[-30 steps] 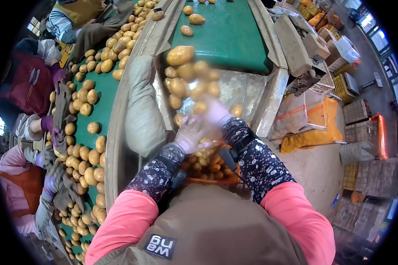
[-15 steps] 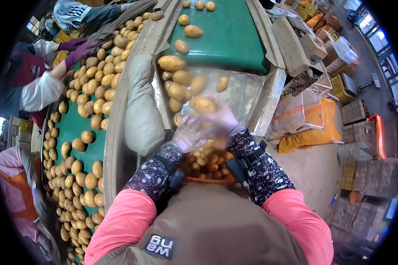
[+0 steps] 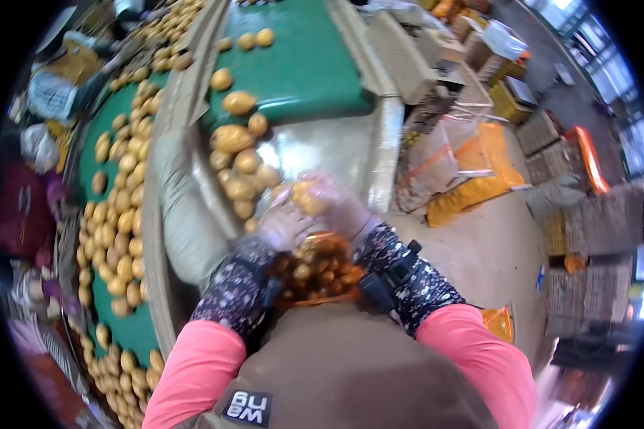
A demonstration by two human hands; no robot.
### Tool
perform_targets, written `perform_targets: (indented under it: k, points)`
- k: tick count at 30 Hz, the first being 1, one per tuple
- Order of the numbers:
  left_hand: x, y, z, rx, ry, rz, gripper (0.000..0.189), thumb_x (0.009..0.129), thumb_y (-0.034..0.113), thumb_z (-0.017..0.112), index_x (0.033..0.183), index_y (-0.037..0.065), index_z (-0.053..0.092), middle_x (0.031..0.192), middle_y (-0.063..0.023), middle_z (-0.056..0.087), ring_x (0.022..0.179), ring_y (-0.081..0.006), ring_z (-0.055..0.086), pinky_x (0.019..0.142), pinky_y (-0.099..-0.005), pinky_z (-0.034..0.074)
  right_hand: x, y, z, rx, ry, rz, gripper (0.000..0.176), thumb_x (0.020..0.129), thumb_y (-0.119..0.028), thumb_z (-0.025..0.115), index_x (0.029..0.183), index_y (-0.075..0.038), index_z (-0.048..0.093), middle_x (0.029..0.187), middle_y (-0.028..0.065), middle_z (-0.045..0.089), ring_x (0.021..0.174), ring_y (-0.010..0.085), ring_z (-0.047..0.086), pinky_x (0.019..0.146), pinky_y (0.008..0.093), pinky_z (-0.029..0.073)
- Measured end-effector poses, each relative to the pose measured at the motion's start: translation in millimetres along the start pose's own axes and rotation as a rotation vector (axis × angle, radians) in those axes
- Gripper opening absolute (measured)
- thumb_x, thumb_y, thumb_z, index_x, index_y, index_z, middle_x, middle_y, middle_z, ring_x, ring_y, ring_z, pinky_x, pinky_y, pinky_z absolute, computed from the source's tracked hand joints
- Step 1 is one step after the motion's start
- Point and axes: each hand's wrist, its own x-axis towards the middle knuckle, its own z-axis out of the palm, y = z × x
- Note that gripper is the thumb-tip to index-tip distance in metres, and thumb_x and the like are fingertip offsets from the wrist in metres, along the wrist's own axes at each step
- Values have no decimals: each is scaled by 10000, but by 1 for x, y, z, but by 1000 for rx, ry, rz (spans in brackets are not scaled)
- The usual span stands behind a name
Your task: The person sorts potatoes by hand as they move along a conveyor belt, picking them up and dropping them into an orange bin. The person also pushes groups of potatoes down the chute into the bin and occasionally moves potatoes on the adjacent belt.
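Observation:
Both my gloved hands are close together at the lower end of a metal chute (image 3: 315,143). My right hand (image 3: 342,207) is closed around a yellow potato (image 3: 306,198). Beside it, my left hand (image 3: 285,225) has its fingers curled against a potato at the chute's lip; blur hides the exact grip. Several potatoes (image 3: 240,187) are gathered along the chute's left side. Just below my hands is an orange container (image 3: 315,303) holding many potatoes (image 3: 318,268), partly covered by my wrists.
A green conveyor belt (image 3: 293,79) with a few potatoes leads down to the chute. Left of a padded grey rail (image 3: 186,207), another green belt (image 3: 139,325) carries many potatoes. Other people are at the far left. Orange sacks (image 3: 472,171) and stacked crates (image 3: 587,286) stand to the right.
The camera view has shifted, so the belts appear further left and lower. My hands have drawn closer together above the container, and potatoes have moved down the chute.

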Motion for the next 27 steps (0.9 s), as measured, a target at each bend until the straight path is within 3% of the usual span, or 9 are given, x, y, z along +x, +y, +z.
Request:
perform_targets:
  k: [5, 8, 12, 13, 16, 19, 21, 24, 27]
  points:
    - [-6, -14, 21, 90, 255, 101, 463, 847, 349, 605, 1291, 220, 611, 1437, -19, 483, 1363, -319, 401, 1160, -592, 204, -11, -25, -38, -405, 109, -189, 410, 895, -237, 626, 1235, -30, 527, 1094, 98, 601, 919, 182, 623, 790, 326, 554]
    - [-1, -15, 15, 76, 240, 108, 475, 843, 322, 617, 1303, 206, 603, 1453, -25, 469, 1405, -299, 357, 1173, -581, 186, -47, -88, -16, -663, 528, -421, 355, 930, -207, 602, 1249, -54, 565, 1130, 98, 617, 1000, 179, 623, 902, 333, 528]
    - [-4, -10, 11, 78, 217, 97, 487, 831, 291, 635, 1307, 196, 600, 1451, -23, 472, 1396, -283, 364, 1177, -570, 188, -84, -191, -57, -1176, 622, -1504, 518, 844, -34, 720, 1328, -108, 552, 1377, 102, 486, 1245, 232, 500, 1066, 379, 429]
    - [-7, -9, 13, 80, 225, 94, 481, 835, 292, 633, 1305, 196, 602, 1452, -22, 472, 1394, -283, 366, 1176, -569, 190, -101, -234, -73, -1613, 738, -1806, 600, 826, -32, 735, 1374, -154, 523, 1390, 113, 452, 1256, 240, 490, 1064, 392, 434]
    - [-10, -9, 16, 85, 246, 86, 460, 847, 301, 623, 1295, 195, 611, 1452, -18, 477, 1396, -280, 362, 1183, -555, 192, -131, -301, -73, -2341, 1678, -1118, 644, 798, -76, 719, 1402, -167, 516, 1542, 207, 297, 1316, 349, 452, 1099, 446, 377]
    - [-25, -3, 27, 30, 228, 47, 460, 852, 307, 618, 1298, 196, 609, 1450, -17, 480, 1406, -273, 346, 1195, -544, 178, -115, -282, -87, -2253, 1378, -921, 654, 798, -85, 689, 1421, -154, 501, 1533, 227, 332, 1312, 378, 462, 1112, 439, 350]
    - [-34, -4, 33, 46, 249, 43, 479, 859, 321, 616, 1323, 206, 585, 1465, -21, 459, 1431, -265, 311, 1209, -534, 138, -75, -225, -97, -1781, 637, -1027, 629, 812, -68, 666, 1415, -73, 486, 1298, 180, 600, 1258, 284, 528, 1058, 355, 406]
    - [-28, -3, 32, 53, 210, 41, 452, 870, 352, 603, 1297, 205, 598, 1458, -24, 468, 1411, -276, 346, 1188, -560, 157, -41, -89, -49, -1679, 82, -682, 593, 786, -23, 678, 1356, -54, 516, 1237, 179, 600, 1218, 272, 549, 1021, 367, 443]
    - [-26, -3, 37, 40, 205, 30, 446, 893, 389, 578, 1303, 216, 590, 1454, -27, 470, 1418, -265, 335, 1195, -551, 147, -24, 1, -21, -2017, -6, -475, 670, 778, -164, 748, 1395, -109, 492, 1374, 158, 526, 1311, 330, 466, 1121, 474, 336]
